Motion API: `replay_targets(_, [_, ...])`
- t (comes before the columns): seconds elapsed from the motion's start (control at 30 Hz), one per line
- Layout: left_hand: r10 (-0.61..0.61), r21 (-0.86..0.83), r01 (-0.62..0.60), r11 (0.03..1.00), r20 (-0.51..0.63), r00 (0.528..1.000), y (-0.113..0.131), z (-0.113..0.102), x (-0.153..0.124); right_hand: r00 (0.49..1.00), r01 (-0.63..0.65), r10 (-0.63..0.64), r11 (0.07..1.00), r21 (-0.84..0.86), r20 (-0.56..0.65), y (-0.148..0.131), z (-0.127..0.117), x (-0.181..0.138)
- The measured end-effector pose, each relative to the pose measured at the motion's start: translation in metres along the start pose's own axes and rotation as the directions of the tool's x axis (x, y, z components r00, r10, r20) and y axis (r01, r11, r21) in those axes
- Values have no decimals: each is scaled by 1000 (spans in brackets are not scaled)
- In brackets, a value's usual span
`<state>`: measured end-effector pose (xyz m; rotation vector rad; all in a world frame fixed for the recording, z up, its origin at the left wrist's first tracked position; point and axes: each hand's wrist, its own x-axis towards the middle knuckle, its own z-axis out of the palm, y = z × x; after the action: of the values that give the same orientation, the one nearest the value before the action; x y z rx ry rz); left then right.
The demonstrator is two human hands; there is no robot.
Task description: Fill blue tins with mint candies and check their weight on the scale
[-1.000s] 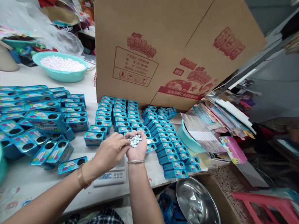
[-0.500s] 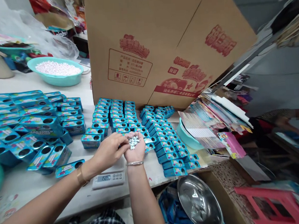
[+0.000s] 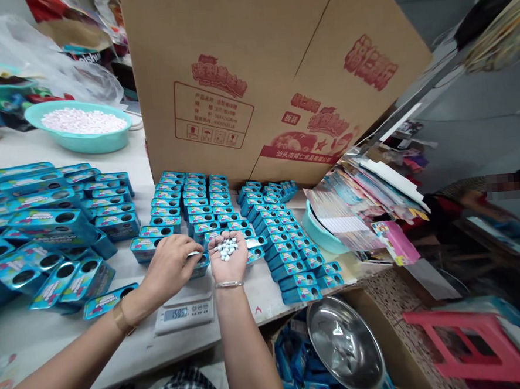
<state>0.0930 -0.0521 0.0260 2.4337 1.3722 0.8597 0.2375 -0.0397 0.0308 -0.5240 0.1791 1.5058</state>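
My right hand (image 3: pixel 230 265) is turned palm up and cupped, carrying a small heap of pale candies (image 3: pixel 226 248). To its left, my left hand (image 3: pixel 170 269) has thumb and fingers pinched on something small and white, which looks like one candy. Below both hands lies a white digital scale (image 3: pixel 184 315) with a lit display. A blue tin (image 3: pixel 200 267) with a round hole in its end shows partly behind my left fingers, above the scale. More blue tins (image 3: pixel 286 269) stand in rows just beyond my right hand.
Stacked blue tins (image 3: pixel 50 225) fill the left side. A turquoise basin (image 3: pixel 102 142) of pale candies stands behind them. A large cardboard box (image 3: pixel 249 19) rises at the back. A metal bowl (image 3: pixel 346 347) rests below the table edge. Another person (image 3: pixel 481 204) sits far right.
My left hand has drawn away leftward from the right palm, with a small white piece between its fingertips. The right hand stays cupped around the candies. The view has shifted slightly.
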Motion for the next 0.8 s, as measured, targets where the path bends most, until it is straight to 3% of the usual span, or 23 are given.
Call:
replay_targets(0.1, [36,-53,-38,998,-32,999,15,-2,6,1000,5,-6,1000,-15,-22,4,1,2])
replay_targets(0.37, [30,39,-32,999,61,998,32,5,15,1000,-4,4,1000,-3,13,7,0,3])
replay_targets(0.67, [231,227,-246,942,91,969,47,1,26,1000,7,-8,1000,-26,-9,2,-1,6])
replay_targets(0.8, [288,291,-295,910,66,955,47,7,30,995,93,-88,988,-126,50,1,-4,9])
